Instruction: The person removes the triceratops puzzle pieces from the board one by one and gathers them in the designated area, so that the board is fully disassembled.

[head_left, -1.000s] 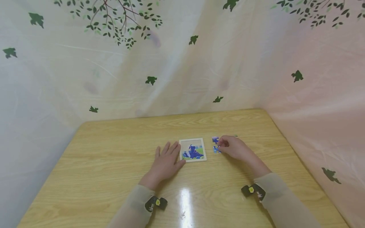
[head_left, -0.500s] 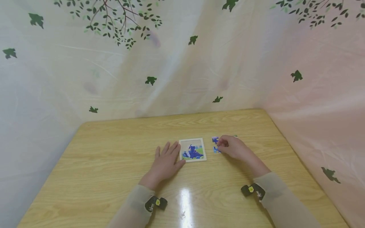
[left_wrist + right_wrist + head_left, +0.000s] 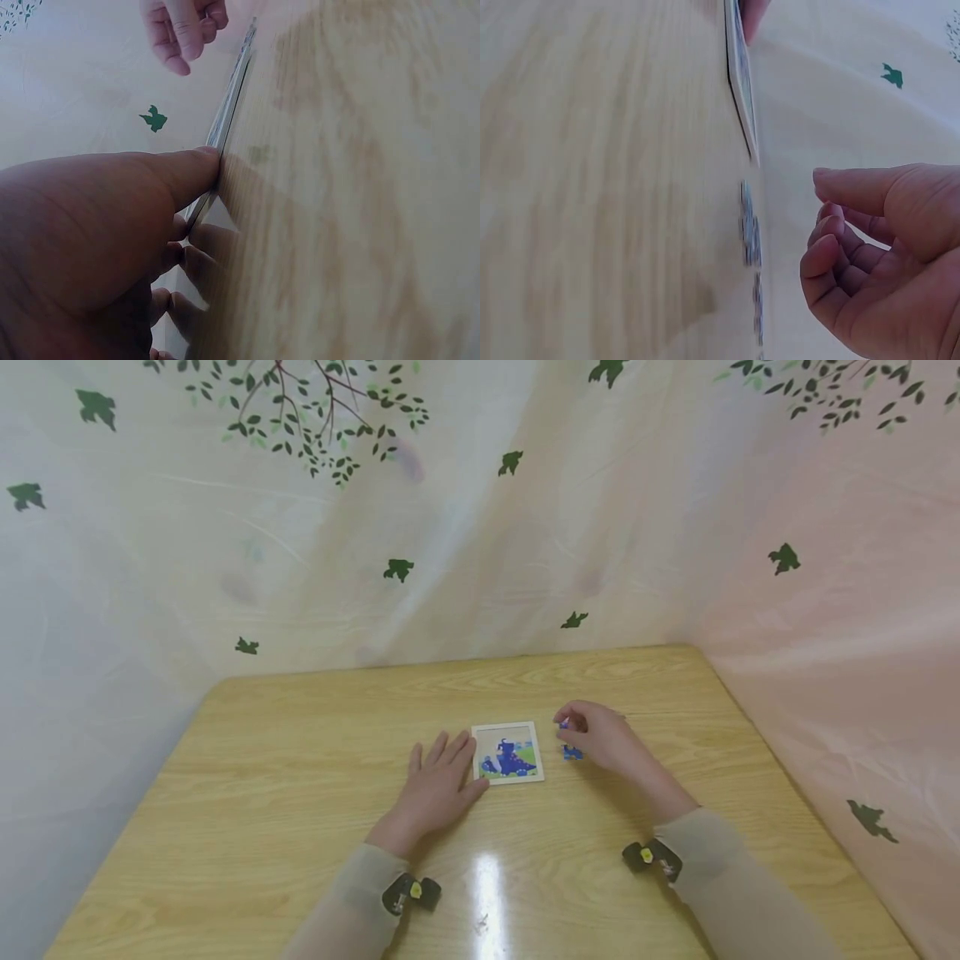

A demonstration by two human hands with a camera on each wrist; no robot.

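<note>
A small white-rimmed puzzle tray (image 3: 517,781) lies on the table with a partly filled blue dinosaur picture; bare backing shows along its top. My left hand (image 3: 432,793) lies with fingers spread at the tray's left side, its thumb (image 3: 187,172) touching the edge in the left wrist view. Right of the tray, my right hand (image 3: 606,739) hovers over loose blue puzzle pieces (image 3: 573,752), partly hiding them. Its fingers are loosely bent and apart from the thumb. In the right wrist view nothing shows between them, and the loose pieces (image 3: 748,225) lie on the tabletop below.
The wooden table (image 3: 300,743) extends on all sides of the tray. A pale cloth (image 3: 465,543) printed with leaves hangs behind it and along the sides. Dark cameras are strapped to both wrists, the right camera (image 3: 652,857) sitting above the tabletop.
My right hand has shifted slightly left and away from me, its fingers spreading from the thumb, and now covers the upper loose piece. My left hand and the tray stay put.
</note>
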